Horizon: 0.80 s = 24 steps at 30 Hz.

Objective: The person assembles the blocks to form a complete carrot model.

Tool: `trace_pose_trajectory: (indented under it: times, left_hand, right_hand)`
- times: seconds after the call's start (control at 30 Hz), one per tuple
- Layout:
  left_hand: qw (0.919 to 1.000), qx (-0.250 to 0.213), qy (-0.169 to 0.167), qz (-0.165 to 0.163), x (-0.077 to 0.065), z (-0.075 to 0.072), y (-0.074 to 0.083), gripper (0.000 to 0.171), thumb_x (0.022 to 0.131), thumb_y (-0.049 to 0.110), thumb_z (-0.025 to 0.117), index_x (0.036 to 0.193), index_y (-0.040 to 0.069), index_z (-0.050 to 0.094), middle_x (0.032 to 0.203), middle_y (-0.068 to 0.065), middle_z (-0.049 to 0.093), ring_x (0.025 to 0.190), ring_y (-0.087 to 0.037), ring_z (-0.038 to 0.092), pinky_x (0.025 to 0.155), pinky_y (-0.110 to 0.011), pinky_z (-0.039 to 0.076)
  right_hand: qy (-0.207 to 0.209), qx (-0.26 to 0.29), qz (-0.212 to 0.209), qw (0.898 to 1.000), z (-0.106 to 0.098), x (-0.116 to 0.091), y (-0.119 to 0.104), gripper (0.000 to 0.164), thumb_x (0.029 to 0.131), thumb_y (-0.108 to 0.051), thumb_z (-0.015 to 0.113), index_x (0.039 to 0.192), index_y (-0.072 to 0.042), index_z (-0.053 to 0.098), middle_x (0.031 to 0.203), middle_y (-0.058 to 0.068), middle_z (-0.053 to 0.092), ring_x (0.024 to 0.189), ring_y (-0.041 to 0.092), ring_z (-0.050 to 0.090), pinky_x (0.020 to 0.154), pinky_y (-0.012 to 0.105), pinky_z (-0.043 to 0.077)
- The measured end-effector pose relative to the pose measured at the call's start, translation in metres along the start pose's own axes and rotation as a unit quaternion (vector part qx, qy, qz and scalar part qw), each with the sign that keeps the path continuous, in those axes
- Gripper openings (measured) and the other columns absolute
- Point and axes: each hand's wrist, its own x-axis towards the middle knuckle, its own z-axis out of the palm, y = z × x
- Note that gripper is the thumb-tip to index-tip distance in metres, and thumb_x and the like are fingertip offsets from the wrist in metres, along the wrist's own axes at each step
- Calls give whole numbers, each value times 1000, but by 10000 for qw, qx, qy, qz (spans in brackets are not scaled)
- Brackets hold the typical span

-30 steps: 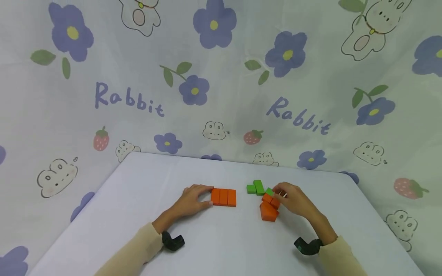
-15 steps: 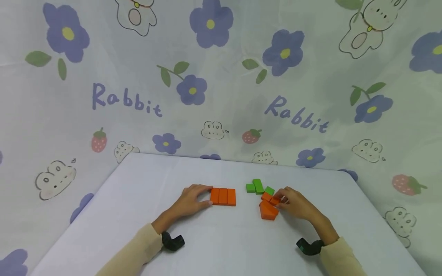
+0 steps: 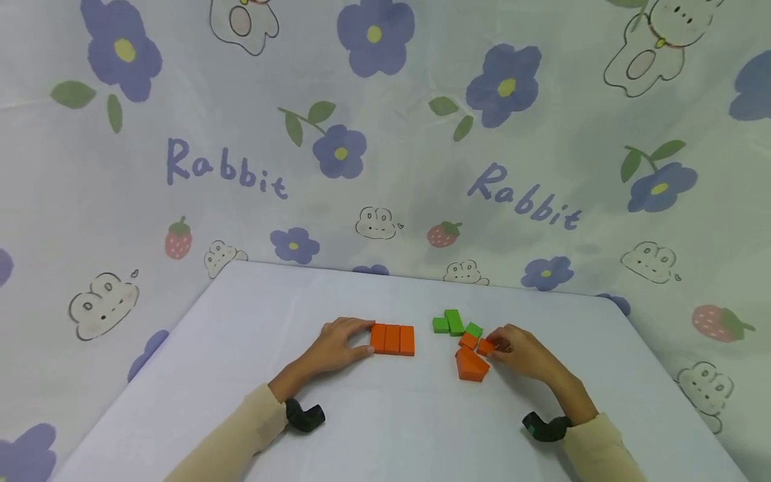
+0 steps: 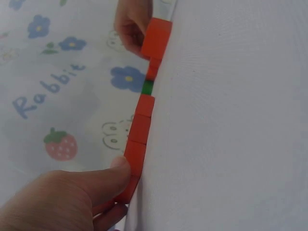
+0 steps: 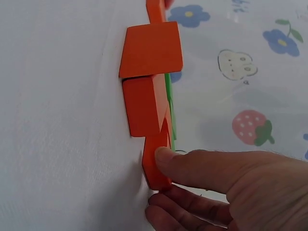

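Observation:
A row of flat orange rectangular blocks [image 3: 392, 339] lies side by side on the table. My left hand [image 3: 334, 346] grips the row's left end, thumb at the near edge and forefinger at the far one; its thumb [image 4: 118, 175] presses an orange face in the left wrist view. To the right, my right hand [image 3: 519, 351] pinches a small orange block [image 3: 485, 347] between thumb and fingers. Beside that block are another small orange block [image 3: 468, 341] and larger angular orange blocks [image 3: 472, 365]. A green block [image 3: 474, 330] sits just behind them.
Two more green blocks, a short one [image 3: 441, 325] and a longer one [image 3: 454, 323], stand behind and left of the orange cluster. All rest on a white table [image 3: 385, 415]. A patterned curtain [image 3: 385, 181] hangs behind its far edge.
My right hand has come down from beside the green block onto the small orange block, which has shifted slightly right from its neighbour. My left hand stays at the row's end.

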Motion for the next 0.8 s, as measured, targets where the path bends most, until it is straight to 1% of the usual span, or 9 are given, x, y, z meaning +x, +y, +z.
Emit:
trace_pose_trajectory:
  times: [0.13,0.17,0.23,0.37,0.5,0.6,0.7,0.8]
  left_hand:
    - [10000,-72,10,66,0,-1,0,56,90,39,73,140,17,59,140,-2,61,133,-26,50,103,-50,33]
    - [9999,-90,12,59,0,-1,0,56,90,39,73,140,17,59,140,-2,61,133,-26,50,103,-50,33]
    - [10000,-91,21,36,1,0,0,56,90,40,73,140,18,59,140,-2,61,133,-26,50,103,-50,33]
    - [10000,-61,-31,-46,0,0,-1,57,90,43,72,140,20,58,141,0,60,134,-25,49,104,-50,33]
    - [10000,-59,-32,-70,0,3,-1,56,90,42,72,140,20,58,141,0,60,135,-25,49,105,-51,34]
    - [10000,-43,-10,-82,-1,3,-1,56,90,41,72,140,20,58,141,0,60,135,-26,49,105,-51,34]
    - [10000,6,-6,-81,-1,2,0,56,90,42,73,140,21,58,141,1,60,135,-26,49,106,-50,34]
    - [10000,4,-28,-80,-1,1,1,56,90,42,73,140,21,58,141,1,60,135,-25,48,106,-50,34]
  right_hand:
    - [-9,9,78,10000,0,-1,-1,24,88,-5,73,111,2,69,99,6,66,89,17,64,79,34,57]
    - [-13,32,162,9999,0,-1,-2,25,88,-6,73,111,1,69,100,6,67,90,16,64,80,34,57]
    - [-16,29,189,9998,-1,-2,-3,25,88,-6,73,111,1,69,100,6,67,90,16,63,79,35,58]
    - [39,88,169,9998,-4,-4,-3,23,87,-6,72,109,0,69,100,7,66,90,17,63,78,34,57]
    - [236,110,-55,9996,-8,-5,-1,23,88,-6,71,110,0,68,103,9,66,90,17,64,77,31,57]
    - [445,92,-312,9985,-10,-4,-6,23,89,-6,72,111,-1,67,104,9,65,90,16,65,77,30,58]
    - [648,117,-540,9964,-13,-3,-19,24,89,-6,72,112,-2,68,104,9,65,90,17,66,76,30,59]
    - [757,329,-697,9941,-17,-4,-39,25,89,-7,72,114,-4,68,105,6,66,91,17,67,78,27,58]
